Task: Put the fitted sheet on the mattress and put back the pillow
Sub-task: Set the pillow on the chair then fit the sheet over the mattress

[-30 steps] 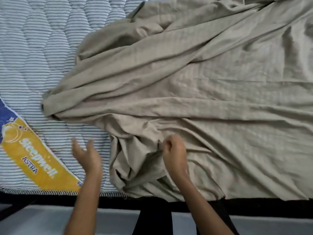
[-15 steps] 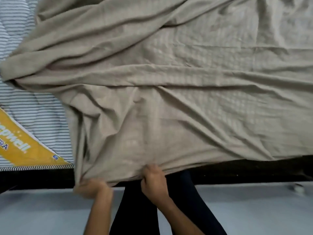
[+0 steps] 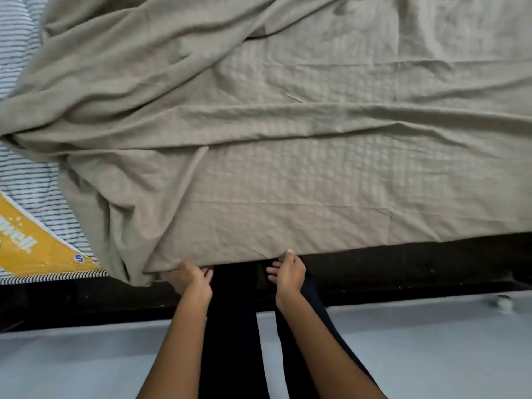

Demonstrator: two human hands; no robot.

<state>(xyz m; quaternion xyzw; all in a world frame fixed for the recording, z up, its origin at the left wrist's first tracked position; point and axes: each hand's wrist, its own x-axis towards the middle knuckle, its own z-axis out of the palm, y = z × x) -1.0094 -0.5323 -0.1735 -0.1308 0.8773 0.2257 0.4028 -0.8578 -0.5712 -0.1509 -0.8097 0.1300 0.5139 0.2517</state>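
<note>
A beige fitted sheet (image 3: 288,156) lies rumpled over most of the striped mattress (image 3: 31,180), its near hem hanging at the mattress's front edge. My left hand (image 3: 191,279) grips that hem from below, left of my legs. My right hand (image 3: 288,273) pinches the same hem a little further right. The left part of the sheet is bunched in folds, and the mattress's near left corner with its yellow label (image 3: 37,249) lies bare. No pillow is in view.
A dark bed frame (image 3: 403,272) runs below the mattress edge. Pale grey floor (image 3: 86,364) lies in front of it. My dark trouser legs (image 3: 233,326) stand against the frame. A small pale object (image 3: 502,302) sits on the floor at right.
Both hands left the mattress top and took the sheet's near hem. The sheet was drawn toward me, now spread flatter, and my hands sit further right along the edge.
</note>
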